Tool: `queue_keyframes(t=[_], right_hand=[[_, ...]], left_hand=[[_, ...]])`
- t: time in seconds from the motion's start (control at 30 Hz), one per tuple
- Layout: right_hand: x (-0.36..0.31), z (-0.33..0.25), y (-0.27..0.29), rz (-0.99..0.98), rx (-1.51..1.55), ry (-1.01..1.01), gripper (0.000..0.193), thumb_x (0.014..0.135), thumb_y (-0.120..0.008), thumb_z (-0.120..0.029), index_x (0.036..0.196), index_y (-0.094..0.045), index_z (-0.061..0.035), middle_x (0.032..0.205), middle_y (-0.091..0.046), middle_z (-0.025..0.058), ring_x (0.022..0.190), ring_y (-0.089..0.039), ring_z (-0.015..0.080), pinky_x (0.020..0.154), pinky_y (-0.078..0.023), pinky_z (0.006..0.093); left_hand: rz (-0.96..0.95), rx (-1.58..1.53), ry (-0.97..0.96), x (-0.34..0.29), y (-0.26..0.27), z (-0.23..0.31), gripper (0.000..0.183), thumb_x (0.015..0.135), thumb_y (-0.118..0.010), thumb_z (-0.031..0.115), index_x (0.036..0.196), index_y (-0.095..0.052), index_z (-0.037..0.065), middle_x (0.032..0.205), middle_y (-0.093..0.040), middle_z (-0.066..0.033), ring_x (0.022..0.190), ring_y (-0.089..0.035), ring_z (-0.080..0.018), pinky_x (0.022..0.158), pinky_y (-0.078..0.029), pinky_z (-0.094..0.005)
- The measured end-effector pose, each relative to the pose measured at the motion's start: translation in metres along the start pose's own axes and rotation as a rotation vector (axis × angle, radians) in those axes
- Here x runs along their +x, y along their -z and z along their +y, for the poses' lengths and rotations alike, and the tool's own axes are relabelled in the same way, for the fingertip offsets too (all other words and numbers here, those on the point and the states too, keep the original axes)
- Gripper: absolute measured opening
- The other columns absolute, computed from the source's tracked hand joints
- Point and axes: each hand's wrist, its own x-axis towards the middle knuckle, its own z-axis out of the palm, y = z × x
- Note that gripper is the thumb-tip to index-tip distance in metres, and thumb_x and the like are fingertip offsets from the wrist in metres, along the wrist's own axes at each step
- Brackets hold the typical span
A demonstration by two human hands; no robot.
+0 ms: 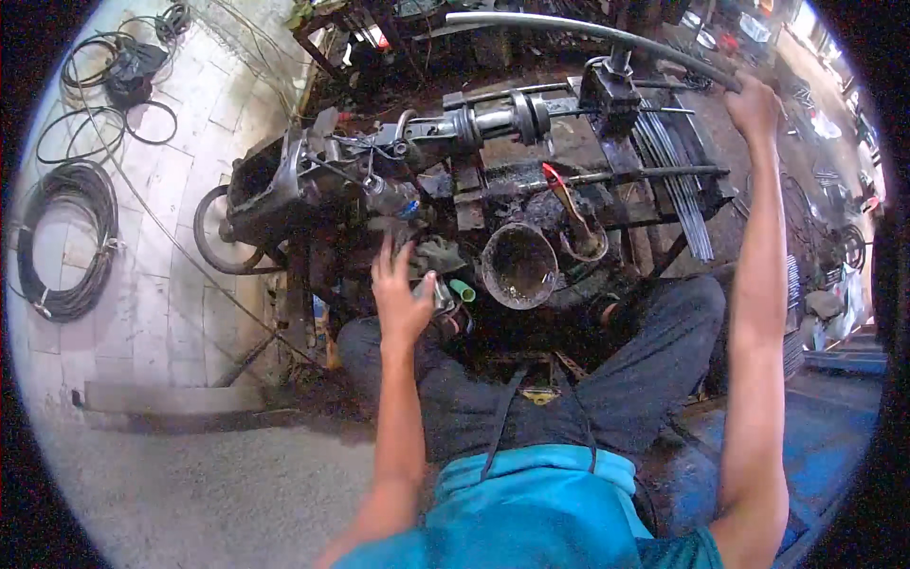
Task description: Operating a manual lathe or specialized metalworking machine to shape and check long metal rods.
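Note:
My right hand (755,106) is raised at the upper right, its fingers wrapped round the end of a long grey metal bar (664,51). The bar crosses above the machine (322,180), passing over an upright metal post (611,95). My left hand (402,296) hangs in front of the machine's near side, fingers spread and slightly blurred. Beside its thumb are a small green tube (462,289) and a grey crumpled glove or rag (438,254). A round metal container (521,299) with dark contents sits to the right of that hand.
A smaller cup (588,248) holds a red-tipped tool (564,194). Several thin metal rods (678,190) lie on the frame at right. A coil of black hose (112,218) and looped cords (152,102) lie on the tiled floor at left. Blue sheeting (839,427) is at lower right.

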Motion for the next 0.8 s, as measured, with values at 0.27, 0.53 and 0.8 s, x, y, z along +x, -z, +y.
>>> queue_keyframes(t=[0.27,0.53,0.8], right_hand=[[-0.002,-0.003,0.008,0.013,0.045,-0.044,0.046,0.073,-0.06,-0.031,0.118,-0.068,-0.0258,0.098,-0.07,0.0204,0.093,-0.067,0.0393,0.084,-0.052,0.0484],[-0.013,0.004,0.009,0.012,0.082,-0.06,0.046,0.071,-0.058,-0.027,0.116,-0.069,-0.0276,0.099,-0.07,0.018,0.092,-0.068,0.0365,0.083,-0.053,0.0474],[-0.006,-0.006,0.016,-0.039,0.037,-0.046,0.048,0.07,-0.059,-0.026,0.117,-0.069,-0.0191,0.1,-0.07,0.0192,0.096,-0.067,0.037,0.086,-0.052,0.0471]], left_hand=[[0.028,-0.031,-0.05,0.008,0.031,0.001,0.017,0.076,-0.07,0.014,0.091,-0.066,0.007,0.102,-0.059,-0.011,0.099,-0.055,-0.0323,0.089,-0.042,-0.0443],[0.265,-0.111,-0.027,0.022,0.009,0.007,0.02,0.09,-0.059,0.018,0.099,-0.063,0.001,0.101,-0.064,-0.0166,0.097,-0.056,-0.0378,0.09,-0.043,-0.0463],[-0.004,0.259,0.09,0.007,-0.046,0.004,0.036,0.089,-0.057,0.033,0.115,-0.062,0.008,0.117,-0.06,-0.0178,0.101,-0.058,-0.0403,0.083,-0.048,-0.05]])
